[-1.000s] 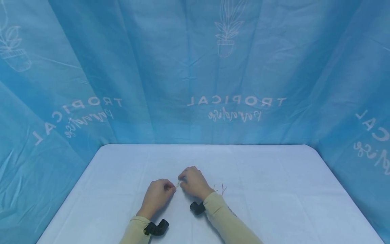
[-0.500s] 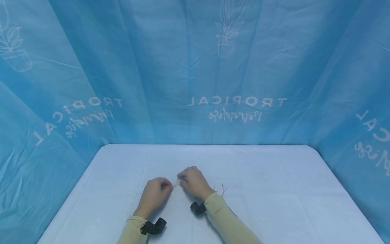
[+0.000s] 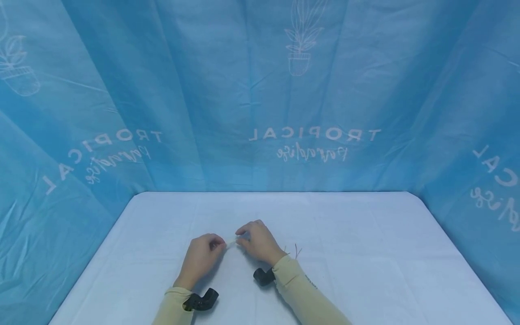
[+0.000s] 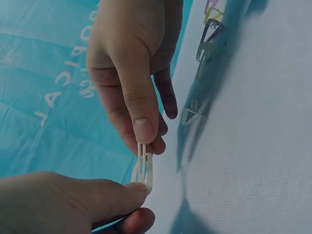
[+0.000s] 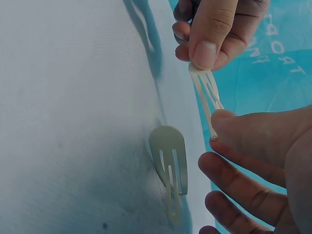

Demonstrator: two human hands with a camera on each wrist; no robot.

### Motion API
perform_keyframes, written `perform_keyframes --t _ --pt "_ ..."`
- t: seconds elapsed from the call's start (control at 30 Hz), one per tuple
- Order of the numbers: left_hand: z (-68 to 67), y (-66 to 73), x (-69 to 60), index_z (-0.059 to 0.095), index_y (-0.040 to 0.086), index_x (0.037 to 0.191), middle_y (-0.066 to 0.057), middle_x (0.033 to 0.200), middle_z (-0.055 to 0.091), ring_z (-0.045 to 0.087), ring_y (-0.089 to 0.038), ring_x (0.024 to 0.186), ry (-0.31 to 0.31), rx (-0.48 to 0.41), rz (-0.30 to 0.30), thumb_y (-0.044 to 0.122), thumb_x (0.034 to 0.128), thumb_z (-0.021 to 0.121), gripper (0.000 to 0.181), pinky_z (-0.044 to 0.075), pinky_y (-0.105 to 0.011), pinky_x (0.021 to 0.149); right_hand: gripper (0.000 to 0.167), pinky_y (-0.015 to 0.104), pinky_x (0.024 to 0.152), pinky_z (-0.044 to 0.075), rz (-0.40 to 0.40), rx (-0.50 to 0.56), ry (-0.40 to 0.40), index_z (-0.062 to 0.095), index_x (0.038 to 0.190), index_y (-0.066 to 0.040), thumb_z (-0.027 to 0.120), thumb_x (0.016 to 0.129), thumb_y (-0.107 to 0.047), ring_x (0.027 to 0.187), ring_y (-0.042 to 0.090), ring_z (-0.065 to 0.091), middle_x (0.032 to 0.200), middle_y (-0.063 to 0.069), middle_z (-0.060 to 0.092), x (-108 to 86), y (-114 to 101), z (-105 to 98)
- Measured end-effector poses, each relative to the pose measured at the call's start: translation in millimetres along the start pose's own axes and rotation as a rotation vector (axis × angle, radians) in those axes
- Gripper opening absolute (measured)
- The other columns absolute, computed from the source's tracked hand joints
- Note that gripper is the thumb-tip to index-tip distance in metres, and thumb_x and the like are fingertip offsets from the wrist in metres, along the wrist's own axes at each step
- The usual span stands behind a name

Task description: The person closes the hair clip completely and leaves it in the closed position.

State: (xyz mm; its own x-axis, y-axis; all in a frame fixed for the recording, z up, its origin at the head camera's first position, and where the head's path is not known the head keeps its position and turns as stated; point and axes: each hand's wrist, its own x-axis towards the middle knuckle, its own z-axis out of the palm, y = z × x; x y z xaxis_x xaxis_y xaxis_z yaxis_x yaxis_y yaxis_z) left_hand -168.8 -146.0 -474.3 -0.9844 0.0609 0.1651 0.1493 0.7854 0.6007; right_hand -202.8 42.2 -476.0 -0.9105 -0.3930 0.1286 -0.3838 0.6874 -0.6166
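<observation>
A cream snap hair clip [image 5: 204,92] is stretched between my two hands, held above the white cloth. My left hand [image 3: 201,255] pinches its broad rounded end between thumb and finger. At the narrow end, my right hand [image 3: 260,243] pinches it with thumb and index finger, the other fingers spread apart. Slots in the clip show between the thumbs in both wrist views. Below, a pale green snap clip [image 5: 168,141] lies on the cloth, a thin pale prong at its lower end. Whether the held clip joins another is hidden.
More clips lie on the cloth near the right hand in the left wrist view: a pale one [image 4: 192,116], a green one [image 4: 208,48], a dark one [image 4: 213,28], with yellow and purple ones beyond. Blue printed curtains [image 3: 317,104] surround the white table [image 3: 365,271].
My left hand has shifted left and slightly away from me, widening the gap between the hands, and more of the cream clip shows. My right hand stays nearly in place.
</observation>
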Motion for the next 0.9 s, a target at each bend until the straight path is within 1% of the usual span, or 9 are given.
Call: perform_keyframes --t 0.13,0.3,0.57,0.73,0.9 --pt "-1.0 0.5 0.4 0.075 0.006 0.091 0.001 0.077 0.066 0.050 -0.009 0.061 0.013 -0.022 -0.006 0.010 0.0888 0.074 0.004 0.044 -0.028 0.060 0.018 0.041 0.099 0.047 0.009 0.031 0.011 0.076 0.108 -0.012 0.073 0.093 -0.021 0.113 0.025 0.059 0.113 0.004 0.072 0.5 1.4 0.8" --pt "-0.9 -1.1 1.8 0.074 0.006 0.091 0.000 0.079 0.068 0.051 -0.010 0.062 0.023 -0.048 -0.015 0.010 0.0894 0.074 0.004 0.045 -0.029 0.062 0.016 0.042 0.098 0.047 -0.002 0.054 0.033 0.077 0.105 -0.012 0.073 0.092 -0.021 0.110 0.025 0.060 0.109 0.003 0.073 1.0 3.4 2.1" --pt "-1.3 -3.2 0.7 0.075 0.008 0.091 0.001 0.082 0.070 0.058 -0.011 0.072 0.044 -0.061 -0.021 0.011 0.0899 0.074 0.004 0.049 -0.034 0.069 0.014 0.045 0.098 0.046 -0.004 0.114 0.043 0.077 0.101 -0.011 0.074 0.091 -0.019 0.109 0.027 0.060 0.104 0.003 0.073 -1.3 2.0 2.7" --pt "-1.2 -2.8 0.4 0.075 0.009 0.093 0.001 0.084 0.070 0.062 -0.014 0.080 0.058 -0.082 -0.034 0.011 0.0908 0.074 0.004 0.049 -0.037 0.075 0.013 0.044 0.098 0.047 0.007 0.158 0.048 0.076 0.101 -0.011 0.073 0.092 -0.019 0.108 0.026 0.063 0.104 0.003 0.073 -1.6 1.9 2.6" --pt "-1.5 -1.1 1.2 0.075 0.008 0.094 0.000 0.084 0.070 0.064 -0.017 0.084 0.068 -0.114 -0.053 0.012 0.0913 0.073 0.005 0.049 -0.041 0.079 0.012 0.040 0.090 0.050 0.020 0.209 0.049 0.075 0.101 -0.012 0.072 0.093 -0.021 0.101 0.021 0.065 0.103 0.001 0.073 -1.4 1.3 1.4"
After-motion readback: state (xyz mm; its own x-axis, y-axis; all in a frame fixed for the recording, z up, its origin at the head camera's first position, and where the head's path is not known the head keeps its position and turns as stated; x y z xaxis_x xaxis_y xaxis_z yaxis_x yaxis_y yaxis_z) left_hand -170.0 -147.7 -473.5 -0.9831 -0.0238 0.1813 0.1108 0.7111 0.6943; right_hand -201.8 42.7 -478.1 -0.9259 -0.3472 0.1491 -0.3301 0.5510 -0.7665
